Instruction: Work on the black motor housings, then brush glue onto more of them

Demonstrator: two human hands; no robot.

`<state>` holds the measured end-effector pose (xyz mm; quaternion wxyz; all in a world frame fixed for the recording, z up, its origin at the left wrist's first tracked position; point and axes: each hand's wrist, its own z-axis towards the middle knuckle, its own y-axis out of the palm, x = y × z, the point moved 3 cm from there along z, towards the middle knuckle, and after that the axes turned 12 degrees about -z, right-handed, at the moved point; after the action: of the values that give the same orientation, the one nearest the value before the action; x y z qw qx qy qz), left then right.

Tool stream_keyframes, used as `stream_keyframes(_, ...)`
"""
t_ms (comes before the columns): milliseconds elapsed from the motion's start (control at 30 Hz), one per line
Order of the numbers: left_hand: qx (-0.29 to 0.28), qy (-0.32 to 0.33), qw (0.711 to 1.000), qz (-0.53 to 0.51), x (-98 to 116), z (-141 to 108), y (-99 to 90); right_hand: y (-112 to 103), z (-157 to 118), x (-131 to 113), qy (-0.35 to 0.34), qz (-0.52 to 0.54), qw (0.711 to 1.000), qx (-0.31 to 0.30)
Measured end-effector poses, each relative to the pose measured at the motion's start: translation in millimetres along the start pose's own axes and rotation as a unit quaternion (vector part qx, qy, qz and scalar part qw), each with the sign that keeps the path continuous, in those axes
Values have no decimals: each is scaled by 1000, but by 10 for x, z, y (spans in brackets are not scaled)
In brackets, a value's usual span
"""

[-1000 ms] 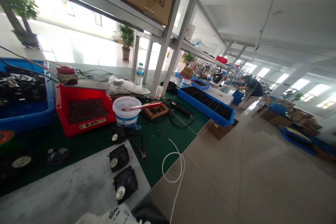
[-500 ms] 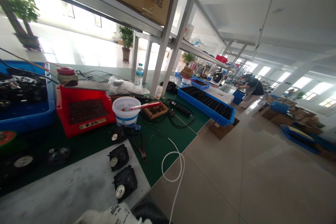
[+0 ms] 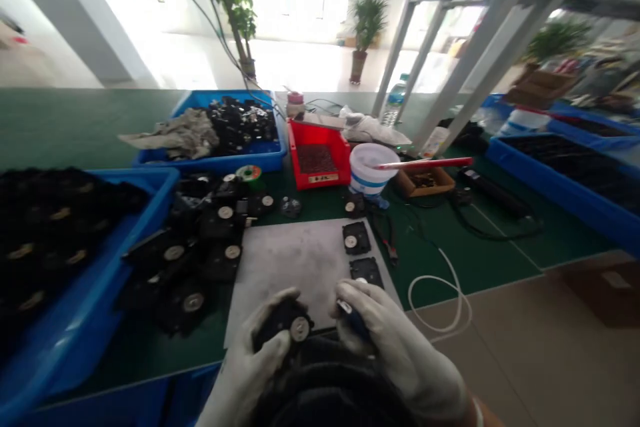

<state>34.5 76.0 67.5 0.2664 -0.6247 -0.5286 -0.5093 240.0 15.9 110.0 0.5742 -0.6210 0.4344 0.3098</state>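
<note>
My left hand [image 3: 246, 361], in a white glove, is closed around a black mechanism [image 3: 275, 321] with a round silver disc, held just above the near edge of the grey board [image 3: 290, 260]. Close by on the right, my gloved right hand [image 3: 393, 330] wraps around a dark blue and black tool [image 3: 356, 325]; its tip is hidden. Beyond the right hand, a similar black mechanism [image 3: 367, 269] lies on the board, partly covered by the fingers. Another mechanism [image 3: 356, 238] sits behind it. Several more units [image 3: 220, 250] are heaped left of the board.
A blue bin [image 3: 150, 180] of black units stands at left. Behind the board are a red bin [image 3: 345, 173] of small dark parts, a white tub [image 3: 374, 170] and a small carton [image 3: 443, 185]. Pliers [image 3: 391, 247] and a white cable [image 3: 453, 332] lie at right.
My view has swung left and down from the room to the bench. Both gloved hands are now in sight, the left with a black mechanism and the right with a tool.
</note>
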Motion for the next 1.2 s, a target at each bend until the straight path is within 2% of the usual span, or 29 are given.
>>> stream_keyframes(100, -14, 10, 1000, 2, 65, 9, 74, 42, 38, -18, -39, -127, 989, 62)
stream_keyframes(233, -41, 30, 999, -7, 39, 8, 59, 203, 46, -104, -169, -301, 927, 143)
stream_keyframes(300, -51, 29, 998, -24, 8, 9, 44, 237, 47, -133, -201, -325, 909, 166)
stream_keyframes(467, -81, 22, 995, -51, -42, 25, 30, 216, 77, -205, -222, -336, 891, 210)
stream_keyframes(600, -92, 32, 993, -62, -70, 46, 5, 244, 118, -238, -220, -356, 883, 212)
stream_keyframes(1067, -121, 47, 989, -64, -81, 96, 0, 278, 181, -252, -215, -347, 890, 201)
stream_keyframes(1200, -113, 41, 991, -61, -77, 85, -3, 281, 183, -245, -216, -355, 886, 204)
